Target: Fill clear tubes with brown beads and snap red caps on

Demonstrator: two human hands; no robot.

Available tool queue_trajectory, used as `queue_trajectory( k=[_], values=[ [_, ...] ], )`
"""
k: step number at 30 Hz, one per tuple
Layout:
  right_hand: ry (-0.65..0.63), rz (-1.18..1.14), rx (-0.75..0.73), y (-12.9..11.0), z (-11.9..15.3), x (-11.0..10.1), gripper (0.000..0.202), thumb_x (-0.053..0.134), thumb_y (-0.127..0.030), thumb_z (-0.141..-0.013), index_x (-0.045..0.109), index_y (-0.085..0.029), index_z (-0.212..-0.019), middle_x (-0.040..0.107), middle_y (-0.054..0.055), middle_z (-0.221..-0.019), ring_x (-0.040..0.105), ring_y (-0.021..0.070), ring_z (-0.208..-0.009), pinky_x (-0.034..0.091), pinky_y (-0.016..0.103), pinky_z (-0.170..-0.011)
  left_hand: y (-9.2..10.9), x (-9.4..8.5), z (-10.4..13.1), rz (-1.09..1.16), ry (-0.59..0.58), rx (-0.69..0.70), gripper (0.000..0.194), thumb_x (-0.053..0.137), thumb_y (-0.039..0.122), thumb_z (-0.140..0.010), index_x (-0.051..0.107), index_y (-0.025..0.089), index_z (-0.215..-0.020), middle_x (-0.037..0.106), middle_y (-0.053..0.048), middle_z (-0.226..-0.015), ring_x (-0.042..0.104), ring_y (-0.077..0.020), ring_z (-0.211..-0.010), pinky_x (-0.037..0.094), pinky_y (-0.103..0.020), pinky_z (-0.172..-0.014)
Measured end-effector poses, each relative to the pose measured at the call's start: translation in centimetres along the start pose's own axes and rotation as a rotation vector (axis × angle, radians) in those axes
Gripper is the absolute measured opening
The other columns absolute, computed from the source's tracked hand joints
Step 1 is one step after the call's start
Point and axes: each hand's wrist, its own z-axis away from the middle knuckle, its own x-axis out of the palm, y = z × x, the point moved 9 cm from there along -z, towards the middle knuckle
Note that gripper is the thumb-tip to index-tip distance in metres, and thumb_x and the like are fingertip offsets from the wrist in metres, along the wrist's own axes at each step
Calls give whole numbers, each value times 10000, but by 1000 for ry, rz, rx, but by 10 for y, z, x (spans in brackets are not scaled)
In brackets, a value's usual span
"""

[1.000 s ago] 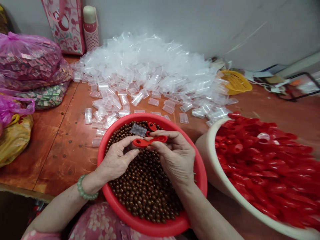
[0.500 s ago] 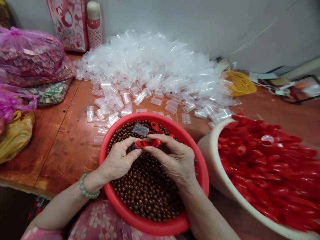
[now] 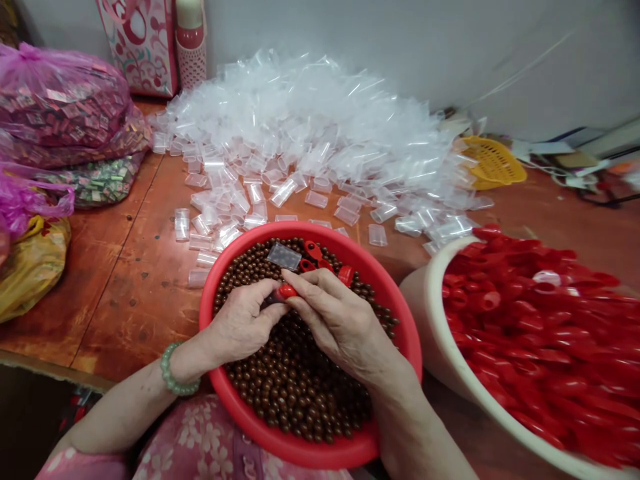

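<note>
My left hand [image 3: 243,323] and my right hand [image 3: 345,320] meet over a red basin [image 3: 310,457] filled with brown beads [image 3: 300,393]. Between their fingertips is a small red plastic piece [image 3: 287,291], pinched from both sides. My left thumb and forefinger close on its left end, which looks darker; my right fingers grip the red end. Fingers hide most of it. Just beyond the hands, a clear flat plastic tube [image 3: 284,256] and several red plastic parts [image 3: 313,251] lie on the beads.
A large heap of clear plastic tubes [image 3: 300,113] spreads across the table. At right stands a white tub [image 3: 434,300] full of red plastic parts [image 3: 545,347]. Bags of small printed pieces [image 3: 75,113] sit at left. A yellow basket [image 3: 493,163] lies behind the heap.
Two red parts, one in each hand, have been brought together end to end. My right hand has turned and moved slightly left. The view has shifted a little.
</note>
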Motion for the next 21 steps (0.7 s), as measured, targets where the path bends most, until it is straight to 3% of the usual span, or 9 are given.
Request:
queue_trajectory(
  k=[7, 13, 15, 18, 21],
  values=[
    [-37, -91, 30, 5, 0, 0, 361, 579, -160, -905, 612, -252, -1253, 675, 64, -979, 677, 165, -863, 585, 289, -762, -2, 0, 2, -29, -9, -17, 160, 505, 259, -898, 625, 156, -916, 646, -25, -857, 580, -172, -836, 440, -279, -791],
    [189, -458, 446, 44, 11, 0, 236, 618, -255, -889, 675, -255, -1118, 731, 25, -1032, 693, 172, -917, 567, 332, -850, -4, 2, -4, 186, -12, -75, 207, 540, 227, -860, 618, 136, -1029, 631, -18, -877, 558, -142, -812, 440, -270, -794],
    [255, -547, 517, 49, 15, 4, 218, 632, -272, -878, 687, -265, -1089, 736, 11, -1029, 695, 170, -913, 566, 328, -848, -6, 2, -5, 236, -9, -89, 209, 546, 211, -851, 613, 140, -1036, 631, -16, -886, 561, -137, -819, 440, -267, -806],
    [309, -526, 497, 44, 15, 7, 195, 634, -263, -874, 695, -269, -1059, 736, 7, -1011, 692, 167, -908, 562, 318, -846, -7, 2, -5, 236, -6, -84, 167, 558, 204, -841, 613, 147, -988, 632, -15, -900, 562, -139, -843, 437, -268, -816],
    [313, -384, 378, 32, 9, 4, 195, 621, -229, -878, 684, -265, -1059, 726, 6, -951, 684, 159, -869, 560, 297, -807, -8, 2, -5, 221, -5, -76, 143, 561, 221, -843, 606, 143, -955, 622, -16, -897, 554, -146, -849, 435, -273, -810]
  ],
)
